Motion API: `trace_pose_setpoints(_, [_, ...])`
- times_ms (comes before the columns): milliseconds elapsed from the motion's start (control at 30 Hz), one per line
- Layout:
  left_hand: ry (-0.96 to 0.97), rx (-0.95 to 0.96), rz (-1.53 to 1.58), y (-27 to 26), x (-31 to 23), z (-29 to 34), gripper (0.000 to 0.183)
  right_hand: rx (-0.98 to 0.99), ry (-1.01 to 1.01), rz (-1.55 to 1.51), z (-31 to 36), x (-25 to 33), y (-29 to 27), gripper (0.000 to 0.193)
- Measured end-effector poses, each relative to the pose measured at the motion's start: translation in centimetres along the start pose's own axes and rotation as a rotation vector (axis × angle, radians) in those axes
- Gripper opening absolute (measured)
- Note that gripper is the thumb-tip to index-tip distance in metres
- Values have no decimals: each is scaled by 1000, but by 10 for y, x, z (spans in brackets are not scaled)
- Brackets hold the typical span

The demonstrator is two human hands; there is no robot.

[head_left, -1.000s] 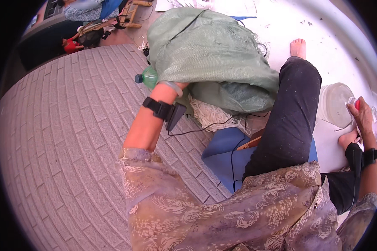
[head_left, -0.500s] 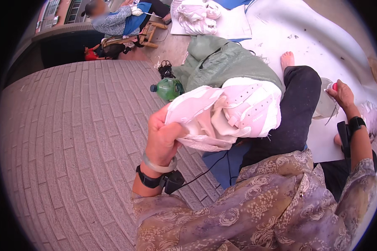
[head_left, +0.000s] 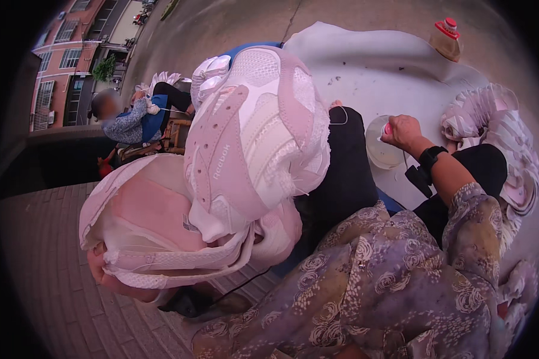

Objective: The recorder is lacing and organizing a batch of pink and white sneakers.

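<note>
A bundle of pink and white sneaker uppers fills the middle of the view, close up, with loose threads at their cut edges. My left hand grips the near upper by its rim, fingers curled round the edge and partly hidden behind it. That upper gapes, showing its pink lining. Over to the right, my right hand is closed on a small red-ended thing at a round translucent tub. The lower part of this thing is hard to make out.
A white sheet covers the ground ahead, with a red-capped bottle of brownish liquid at its far edge. More uppers lie in a row at right. Another person sits at far left, beyond the paved brick surface.
The uppers in my left hand have come up closer and turned, now hiding the green sack and green bottle. My right hand stays at the tub. The view has tilted up and shifted.
</note>
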State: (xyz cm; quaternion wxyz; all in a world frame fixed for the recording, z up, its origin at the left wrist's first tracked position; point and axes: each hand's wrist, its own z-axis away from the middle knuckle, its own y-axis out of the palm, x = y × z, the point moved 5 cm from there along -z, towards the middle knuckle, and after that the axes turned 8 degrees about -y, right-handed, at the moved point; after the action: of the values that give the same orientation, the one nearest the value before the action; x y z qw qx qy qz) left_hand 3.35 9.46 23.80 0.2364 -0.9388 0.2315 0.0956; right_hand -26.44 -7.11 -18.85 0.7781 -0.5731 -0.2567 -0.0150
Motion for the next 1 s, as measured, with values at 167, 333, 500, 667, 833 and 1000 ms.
trace_pose_setpoints(167, [582, -65, -116, 53, -14, 4, 38, -48, 17, 17, 34, -12, 20, 35])
trace_pose_setpoints(333, [736, 52, 49, 76, -23, -23, 54, -117, 38, -39, 30, -20, 24, 39])
trace_pose_setpoints(500, [849, 176, 228, 112, -19, -46, 75, -88, 17, -33, 35, -9, 9, 44])
trace_pose_setpoints(667, [-312, 399, 878, 153, -48, -78, 27, -416, 19, -1350, 81, -34, -45, 43])
trace_pose_setpoints(833, [-554, 994, 1368, 276, -63, -95, 31, -748, 289, -1932, 128, -102, -71, 36])
trace_pose_setpoints(1000, [-786, 1094, 1397, 337, -73, -57, 42, -898, 175, -2175, 144, -143, -85, 41])
